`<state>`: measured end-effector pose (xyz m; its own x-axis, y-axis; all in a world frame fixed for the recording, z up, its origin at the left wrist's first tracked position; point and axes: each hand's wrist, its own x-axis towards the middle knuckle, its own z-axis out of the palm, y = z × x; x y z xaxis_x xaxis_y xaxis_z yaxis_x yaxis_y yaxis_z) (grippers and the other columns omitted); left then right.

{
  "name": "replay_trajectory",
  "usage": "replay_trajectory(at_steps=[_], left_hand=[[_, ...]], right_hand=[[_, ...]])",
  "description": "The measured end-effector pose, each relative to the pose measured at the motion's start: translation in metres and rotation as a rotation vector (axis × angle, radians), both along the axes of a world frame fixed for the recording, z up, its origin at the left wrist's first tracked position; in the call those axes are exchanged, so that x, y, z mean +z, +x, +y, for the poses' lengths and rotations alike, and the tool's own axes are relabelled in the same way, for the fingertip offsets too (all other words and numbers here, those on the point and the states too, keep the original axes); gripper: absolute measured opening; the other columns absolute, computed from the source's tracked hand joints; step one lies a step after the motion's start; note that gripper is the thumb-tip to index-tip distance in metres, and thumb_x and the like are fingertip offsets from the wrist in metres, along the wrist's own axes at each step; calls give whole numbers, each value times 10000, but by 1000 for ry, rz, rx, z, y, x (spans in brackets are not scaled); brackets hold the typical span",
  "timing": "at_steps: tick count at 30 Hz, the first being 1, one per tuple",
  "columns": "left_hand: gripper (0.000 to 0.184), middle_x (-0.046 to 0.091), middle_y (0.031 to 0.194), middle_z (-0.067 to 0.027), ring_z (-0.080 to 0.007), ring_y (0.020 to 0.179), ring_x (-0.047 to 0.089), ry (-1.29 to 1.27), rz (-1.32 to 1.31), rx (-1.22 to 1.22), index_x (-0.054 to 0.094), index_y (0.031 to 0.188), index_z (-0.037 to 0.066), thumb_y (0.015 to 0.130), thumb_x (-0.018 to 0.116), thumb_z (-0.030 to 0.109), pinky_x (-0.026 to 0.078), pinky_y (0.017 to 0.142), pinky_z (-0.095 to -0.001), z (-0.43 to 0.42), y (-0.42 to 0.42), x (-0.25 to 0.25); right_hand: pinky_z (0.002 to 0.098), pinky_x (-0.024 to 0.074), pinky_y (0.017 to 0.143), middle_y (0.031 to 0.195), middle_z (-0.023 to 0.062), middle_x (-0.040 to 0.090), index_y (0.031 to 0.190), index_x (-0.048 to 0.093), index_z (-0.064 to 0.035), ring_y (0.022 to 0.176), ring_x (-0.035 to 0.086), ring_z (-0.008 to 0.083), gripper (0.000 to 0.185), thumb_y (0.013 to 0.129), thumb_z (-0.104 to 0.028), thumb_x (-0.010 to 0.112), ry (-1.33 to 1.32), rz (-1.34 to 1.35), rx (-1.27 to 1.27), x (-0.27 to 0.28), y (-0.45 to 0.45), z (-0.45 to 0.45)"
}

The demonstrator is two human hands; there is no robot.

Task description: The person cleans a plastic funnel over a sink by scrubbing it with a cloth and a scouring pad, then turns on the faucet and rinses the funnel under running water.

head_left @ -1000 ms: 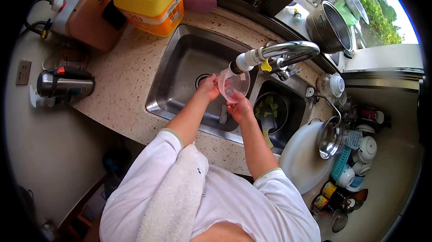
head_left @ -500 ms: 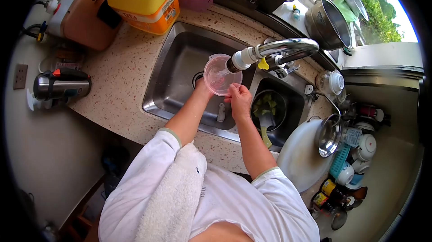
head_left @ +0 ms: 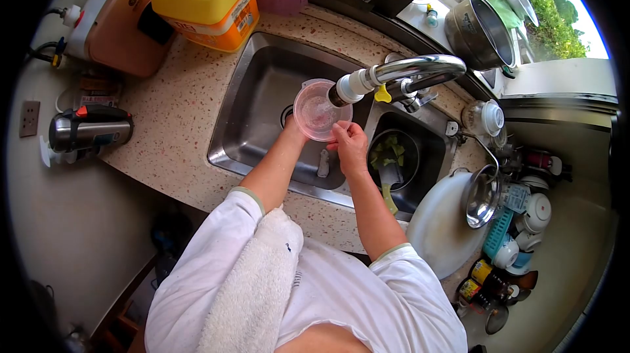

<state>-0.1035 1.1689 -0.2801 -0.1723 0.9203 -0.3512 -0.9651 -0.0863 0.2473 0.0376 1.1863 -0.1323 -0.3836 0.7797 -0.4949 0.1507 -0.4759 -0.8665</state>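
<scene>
A clear, pinkish plastic container (head_left: 318,115) with a small rim tab is held under the faucet (head_left: 357,84), over the larger sink basin (head_left: 246,100). Some water seems to be in it. My left hand (head_left: 296,128) grips it from the near left side, with most fingers hidden behind the wall. At the near right rim, my right hand (head_left: 351,145) is closed with thumb and fingers on the edge. A small pale object (head_left: 323,163) lies in the basin below.
In the smaller basin sits a dark pot (head_left: 410,159) with green pieces and a green-handled knife (head_left: 390,182). A round white board (head_left: 440,231) and a metal ladle (head_left: 482,199) are at right. A yellow jug (head_left: 205,5) stands behind the sink at left.
The container has shifted slightly left and tilted a little under the faucet. Both hands keep their hold on it.
</scene>
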Motion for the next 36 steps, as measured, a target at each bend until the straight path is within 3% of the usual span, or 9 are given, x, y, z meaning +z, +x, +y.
replay_trajectory(at_steps=[36], left_hand=[[281,632,1055,-163,-292,936,637,45,-1,-31,579,1099,-12,957,460,198,539,835,-440,-1,-1,1]], right_hand=[[234,509,521,797,59,611,1020,569,23,602,584,118,245,868,-155,642,17,-4,9,10,3,-2]])
